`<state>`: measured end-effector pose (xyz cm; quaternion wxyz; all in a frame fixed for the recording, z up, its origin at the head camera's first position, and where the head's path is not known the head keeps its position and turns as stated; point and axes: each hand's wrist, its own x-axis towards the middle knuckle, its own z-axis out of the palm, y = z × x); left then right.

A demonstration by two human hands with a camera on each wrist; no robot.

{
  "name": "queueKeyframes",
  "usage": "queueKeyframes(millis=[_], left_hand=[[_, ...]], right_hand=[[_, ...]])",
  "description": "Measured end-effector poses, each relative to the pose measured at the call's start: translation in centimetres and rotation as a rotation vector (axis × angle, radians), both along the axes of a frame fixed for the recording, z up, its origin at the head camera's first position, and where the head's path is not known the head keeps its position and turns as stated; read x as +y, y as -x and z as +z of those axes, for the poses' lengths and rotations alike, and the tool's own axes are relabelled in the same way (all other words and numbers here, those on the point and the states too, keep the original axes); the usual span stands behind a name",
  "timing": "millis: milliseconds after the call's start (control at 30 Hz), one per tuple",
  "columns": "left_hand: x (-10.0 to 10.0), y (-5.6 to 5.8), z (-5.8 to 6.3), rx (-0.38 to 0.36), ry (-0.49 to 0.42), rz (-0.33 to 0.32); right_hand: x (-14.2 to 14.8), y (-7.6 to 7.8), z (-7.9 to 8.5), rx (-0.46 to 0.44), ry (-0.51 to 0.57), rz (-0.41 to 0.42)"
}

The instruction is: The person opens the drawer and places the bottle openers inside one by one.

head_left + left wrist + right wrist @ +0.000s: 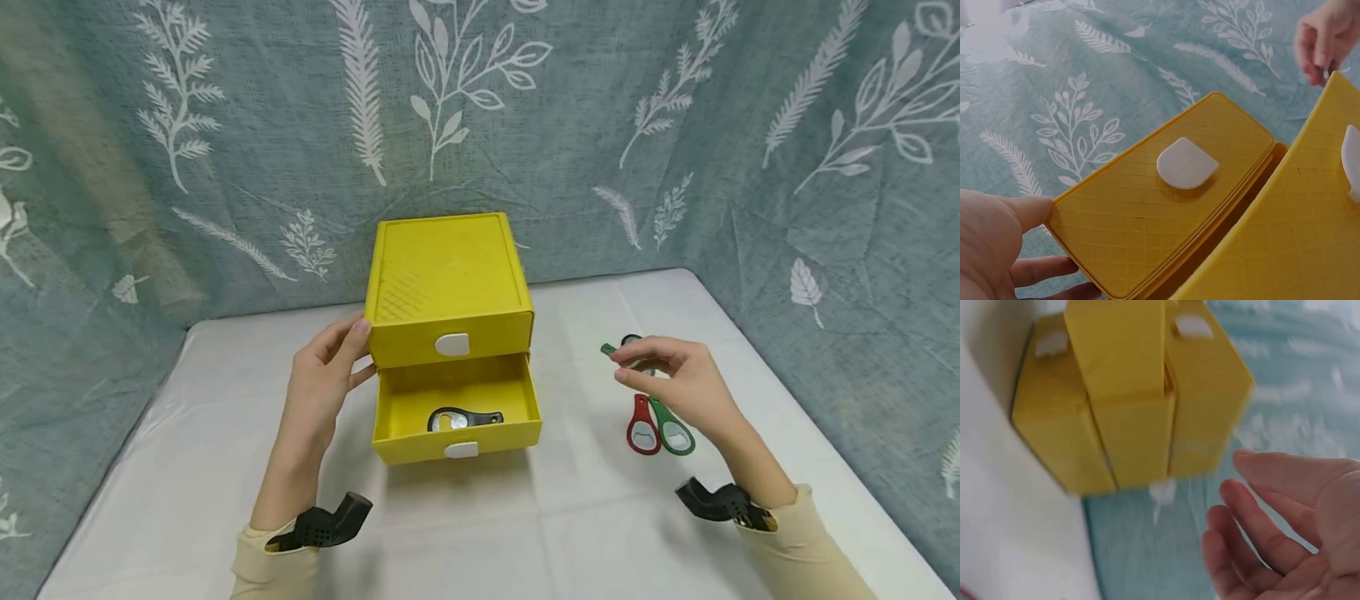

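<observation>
A yellow two-drawer cabinet [450, 267] stands on the table, its lower drawer [401, 398] pulled out and its top drawer [495, 335] closed. In the lower drawer lies a black bottle opener [483, 417]. My left hand [321, 375] rests against the cabinet's left side, the thumb at the front corner of the top drawer and the fingers extended along the side. Over the right of the table is my right hand [678, 379], fingers loosely bent; in the right wrist view nothing shows between the thumb and fingers [1260, 525].
Below the right hand lie a red bottle opener [642, 406] and a green bottle opener [663, 414]. Another green tip [607, 348] and a black ring [632, 338] show beyond that hand, partly hidden. A leaf-patterned curtain [292, 125] hangs behind the white-covered table [480, 533].
</observation>
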<state>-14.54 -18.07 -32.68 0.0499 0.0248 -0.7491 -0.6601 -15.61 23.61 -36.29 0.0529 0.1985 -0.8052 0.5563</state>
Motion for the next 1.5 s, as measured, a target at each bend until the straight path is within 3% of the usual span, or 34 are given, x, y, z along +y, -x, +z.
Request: queueKeyframes(millis=[167,300,633,933,1167,1500], left_hand=[[-0.1,0.0,0.0,0.012,0.006,-0.007],[-0.2,-0.1,-0.1,0.012,0.005,-0.004],[-0.1,0.1,-0.3,0.033,-0.003,-0.010],[-0.1,-0.1,-0.2,-0.003,0.006,-0.015],[-0.3,0.0,0.0,0.004,0.006,-0.012],[-0.2,0.1,-0.3,0.010,0.000,-0.008]], right_hand=[[3.2,-1.5,-2.0,-0.104,0.059,-0.169],[4.5,-1.7,-3.6,-0.154,0.085,-0.221],[6.1,1.3,-6.4,-0.255,-0.047,-0.046],[6.6,2.7,-7.4,-0.339,-0.124,-0.005],[6.6,3.7,-8.2,-0.345,-0.180,0.020],[6.5,4.5,-8.5,-0.279,-0.301,0.063]])
